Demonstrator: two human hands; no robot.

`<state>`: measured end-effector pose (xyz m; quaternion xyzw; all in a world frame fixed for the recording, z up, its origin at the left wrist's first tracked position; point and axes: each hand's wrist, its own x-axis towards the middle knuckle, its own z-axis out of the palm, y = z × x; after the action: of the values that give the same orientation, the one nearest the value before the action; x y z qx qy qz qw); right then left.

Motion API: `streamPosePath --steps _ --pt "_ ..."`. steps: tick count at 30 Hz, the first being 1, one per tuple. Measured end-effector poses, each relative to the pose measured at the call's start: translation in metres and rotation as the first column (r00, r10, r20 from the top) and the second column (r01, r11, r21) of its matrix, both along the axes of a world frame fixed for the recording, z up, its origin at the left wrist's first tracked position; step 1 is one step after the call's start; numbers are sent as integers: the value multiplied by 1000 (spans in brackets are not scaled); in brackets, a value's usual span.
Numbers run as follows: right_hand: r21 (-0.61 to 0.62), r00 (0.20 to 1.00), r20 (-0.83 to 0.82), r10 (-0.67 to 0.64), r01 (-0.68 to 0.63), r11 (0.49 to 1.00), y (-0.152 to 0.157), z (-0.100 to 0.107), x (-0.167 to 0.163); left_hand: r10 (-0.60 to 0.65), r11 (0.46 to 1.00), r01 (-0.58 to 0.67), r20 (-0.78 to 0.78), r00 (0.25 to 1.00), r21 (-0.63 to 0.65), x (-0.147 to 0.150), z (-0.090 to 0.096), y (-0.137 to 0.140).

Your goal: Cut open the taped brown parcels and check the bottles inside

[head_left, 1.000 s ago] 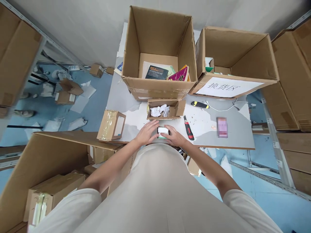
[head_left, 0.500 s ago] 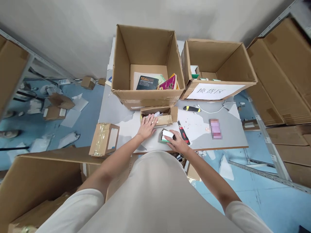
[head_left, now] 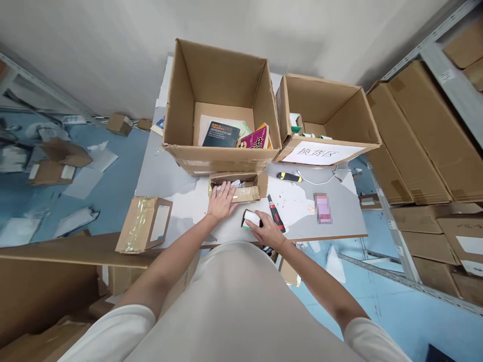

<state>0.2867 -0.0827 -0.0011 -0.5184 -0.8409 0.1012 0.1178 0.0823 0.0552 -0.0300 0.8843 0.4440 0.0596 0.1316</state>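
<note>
My left hand (head_left: 222, 201) lies with its fingers stretched out over the front edge of a small opened cardboard box (head_left: 247, 194). Some crumpled clear or pale wrapping (head_left: 237, 184) shows inside that box. Nearer my body, my right hand (head_left: 269, 231) grips the right side of a little white, green and dark carton (head_left: 251, 218) resting on the table. What the carton contains, if anything, cannot be made out. Just beyond my right fingers lies a red and black utility knife (head_left: 276, 214).
Behind stand a large carton (head_left: 226, 157) with books and another carton (head_left: 328, 154) bearing a handwritten sign. A yellow and black cutter (head_left: 289, 177) and a blurred pink item (head_left: 323, 208) lie at right. A taped box (head_left: 141, 225) sits at the table's left edge.
The camera view has swung slightly, so the table and boxes appear further left and a little lower. Both hands stay at the same boxes.
</note>
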Motion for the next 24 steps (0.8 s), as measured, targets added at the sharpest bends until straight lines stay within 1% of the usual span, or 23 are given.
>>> streamPosePath --steps 2,5,8,10,13,15,17,19,21,22,24 --pt "-41 999 32 -7 8 999 5 5 -2 5 1000 -5 13 1000 -22 0 -1 0" --pt "-89 994 56 -94 99 991 10 11 -3 9 999 -8 16 1000 -35 0 0 -1" --pt "-90 978 2 -211 210 974 8 8 1 5 999 -5 5 1000 -36 0 0 -1" --pt "-66 968 -58 -245 241 968 3 1 6 2 999 -3 -3 1000 -38 0 0 -1" --pt "-39 955 -144 -260 257 966 -6 -11 12 4 1000 -5 -22 1000 -23 1 -1 -2" --pt "-41 954 -183 -239 236 971 -11 -17 13 10 1000 -10 -34 999 -1 1 -2 -2" --pt "-33 958 -204 -203 201 979 -13 -17 12 12 1000 -11 -46 999 19 2 -2 -2" --pt "-3 956 -220 -193 198 980 -13 -9 11 10 999 -8 -60 998 31 2 -3 -2" --pt "34 944 -248 -219 234 972 -11 13 14 13 999 -11 -74 997 36 3 -4 -1" --pt "47 933 -269 -241 263 964 -10 28 18 18 999 -15 -80 997 37 3 -4 0" --pt "67 903 -315 -292 328 942 -4 69 34 31 999 -28 -85 996 44 3 -6 0"
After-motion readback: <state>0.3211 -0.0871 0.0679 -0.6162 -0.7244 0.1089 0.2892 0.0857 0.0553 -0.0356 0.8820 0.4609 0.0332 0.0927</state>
